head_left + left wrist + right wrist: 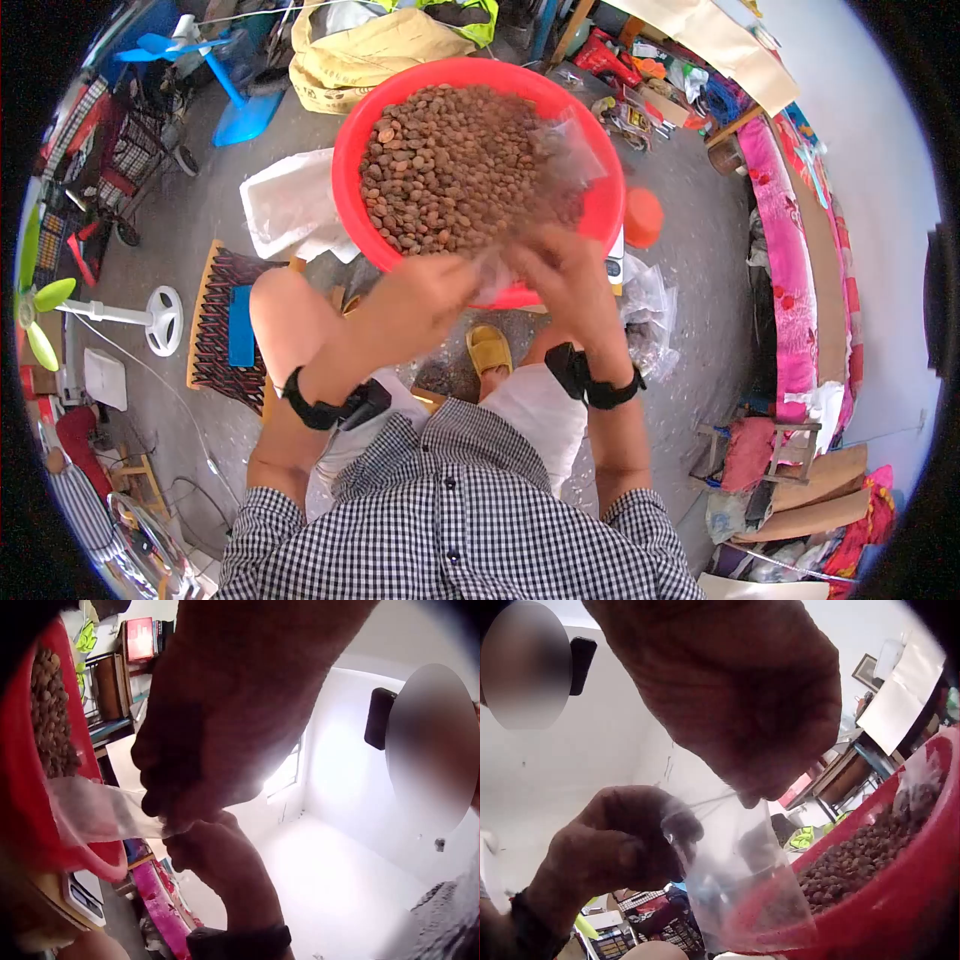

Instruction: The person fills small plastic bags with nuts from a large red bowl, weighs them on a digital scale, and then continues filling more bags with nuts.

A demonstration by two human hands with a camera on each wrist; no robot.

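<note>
A clear plastic bag [742, 900] hangs mouth up between both hands, over the near rim of a red tub [348, 180]. Its top edge is pinched by the left hand [425, 295], whose fingers are curled on it in the right wrist view. On the bag's other side, the right hand [570, 275] grips the edge with bent fingers, seen in the left wrist view. The tub is heaped with brown, wrinkled, nut-like pieces [440, 170]. Another clear bag [575, 150] lies on the heap at the tub's right side.
Right of the tub stand an orange-red container [643, 217] and a heap of clear bags [650, 320]. White sacking [290, 205] and a slatted wooden seat [225, 330] are on the left. A yellow sack [370, 50] lies behind the tub, and the person's knees flank its near side.
</note>
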